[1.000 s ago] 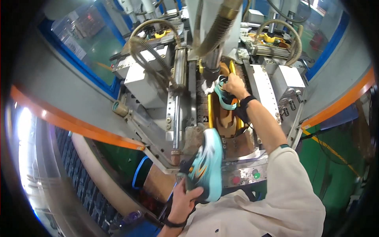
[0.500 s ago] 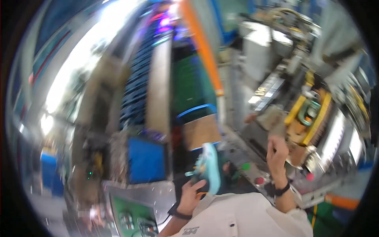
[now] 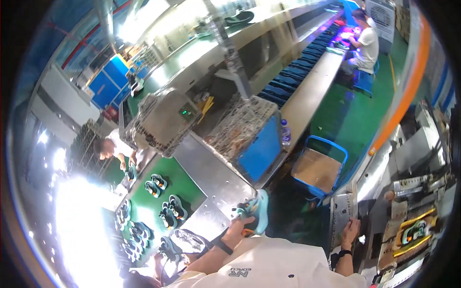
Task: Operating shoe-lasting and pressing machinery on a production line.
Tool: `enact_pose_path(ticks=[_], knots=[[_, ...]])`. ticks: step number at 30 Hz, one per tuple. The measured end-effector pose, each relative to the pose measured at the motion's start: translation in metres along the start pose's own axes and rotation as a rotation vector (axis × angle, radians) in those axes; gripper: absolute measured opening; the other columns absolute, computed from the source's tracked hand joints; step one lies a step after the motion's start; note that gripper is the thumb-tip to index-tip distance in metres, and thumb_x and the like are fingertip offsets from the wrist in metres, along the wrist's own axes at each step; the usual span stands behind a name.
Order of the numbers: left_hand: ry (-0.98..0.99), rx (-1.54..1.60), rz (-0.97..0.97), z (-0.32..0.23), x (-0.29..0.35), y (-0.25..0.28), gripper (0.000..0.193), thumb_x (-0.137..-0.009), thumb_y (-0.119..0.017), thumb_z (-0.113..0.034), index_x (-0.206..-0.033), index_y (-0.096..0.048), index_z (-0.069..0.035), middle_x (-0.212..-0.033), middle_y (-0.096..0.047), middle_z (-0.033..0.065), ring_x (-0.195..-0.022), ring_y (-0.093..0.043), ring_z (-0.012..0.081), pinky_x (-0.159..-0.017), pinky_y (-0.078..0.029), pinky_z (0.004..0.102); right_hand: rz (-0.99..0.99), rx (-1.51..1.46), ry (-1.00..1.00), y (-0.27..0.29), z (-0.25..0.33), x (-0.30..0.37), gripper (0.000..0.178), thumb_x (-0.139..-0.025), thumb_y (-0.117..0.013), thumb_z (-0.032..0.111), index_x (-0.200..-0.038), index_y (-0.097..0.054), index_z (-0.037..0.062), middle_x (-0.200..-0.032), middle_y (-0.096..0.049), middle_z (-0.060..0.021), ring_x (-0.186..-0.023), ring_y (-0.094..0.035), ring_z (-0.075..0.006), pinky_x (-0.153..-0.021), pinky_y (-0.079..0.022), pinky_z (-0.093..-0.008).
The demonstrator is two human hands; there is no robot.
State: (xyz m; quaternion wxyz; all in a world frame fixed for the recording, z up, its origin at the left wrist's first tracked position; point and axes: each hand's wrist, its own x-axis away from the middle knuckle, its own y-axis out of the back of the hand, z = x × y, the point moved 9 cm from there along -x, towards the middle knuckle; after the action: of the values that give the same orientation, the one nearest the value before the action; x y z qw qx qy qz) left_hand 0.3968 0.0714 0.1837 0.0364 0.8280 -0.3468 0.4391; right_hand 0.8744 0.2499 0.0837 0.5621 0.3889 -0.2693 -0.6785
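Observation:
A light teal sneaker (image 3: 260,213) with an orange detail near its heel is gripped by my left hand (image 3: 236,232), in front of my body. Its pale sole side faces right, with the toe up. On the right, my right hand (image 3: 351,234) is at the edge of a metal machine plate (image 3: 340,216) and holds no visible object; its fingers are loosely bent and apart. Farther right, a teal shoe (image 3: 414,232) sits between yellow pads in the machine.
Several pairs of shoes (image 3: 174,211) stand on a green-topped table (image 3: 161,185) at the left, where a co-worker (image 3: 115,146) handles a shoe. A blue-framed chair (image 3: 317,168) stands ahead. Another person (image 3: 367,43) sits beside a conveyor (image 3: 307,62). An orange rail (image 3: 408,96) curves at the right.
My view has swung left, bringing the shoe table and both co-workers into sight. The sneaker stays in my left hand. My right hand has moved from the yellow-padded machine station to the plate edge.

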Motion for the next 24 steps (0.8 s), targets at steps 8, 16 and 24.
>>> enact_pose_path(ticks=[8,16,24], knots=[[-0.265,0.266,-0.304,-0.067,-0.154,0.242,0.023,-0.074,-0.075,0.003,-0.096,-0.067,0.004,-0.089,-0.07,0.0133,-0.075,-0.07,0.0254,-0.064,-0.058,0.0356,-0.059,0.126,-0.138,-0.013,0.004,-0.023,0.025,-0.085,-0.063,0.005,-0.109,-0.062,-0.0008,-0.097,-0.062,-0.0162,-0.087,-0.061,-0.0331,-0.08,-0.048,-0.0416],[-0.444,0.062,-0.729,-0.15,-0.222,0.434,0.027,-0.073,-0.073,-0.004,-0.096,-0.062,0.005,-0.085,-0.064,0.0117,-0.073,-0.065,0.0249,-0.064,-0.054,0.0367,-0.009,-0.064,0.042,-0.046,0.22,-0.158,0.026,-0.095,-0.057,0.012,-0.115,-0.063,-0.0027,-0.107,-0.068,-0.016,-0.1,-0.066,-0.0252,-0.089,-0.05,-0.0342],[-0.079,-0.201,-0.593,-0.19,-0.255,0.481,0.035,-0.077,-0.074,-0.026,-0.092,-0.064,0.004,-0.088,-0.068,0.0169,-0.081,-0.068,0.0331,-0.073,-0.053,0.0397,0.088,-0.252,0.376,-0.085,0.46,-0.258,0.03,-0.1,-0.056,0.019,-0.122,-0.062,0.0003,-0.124,-0.062,-0.0161,-0.11,-0.062,-0.0276,-0.094,-0.048,-0.0377]])
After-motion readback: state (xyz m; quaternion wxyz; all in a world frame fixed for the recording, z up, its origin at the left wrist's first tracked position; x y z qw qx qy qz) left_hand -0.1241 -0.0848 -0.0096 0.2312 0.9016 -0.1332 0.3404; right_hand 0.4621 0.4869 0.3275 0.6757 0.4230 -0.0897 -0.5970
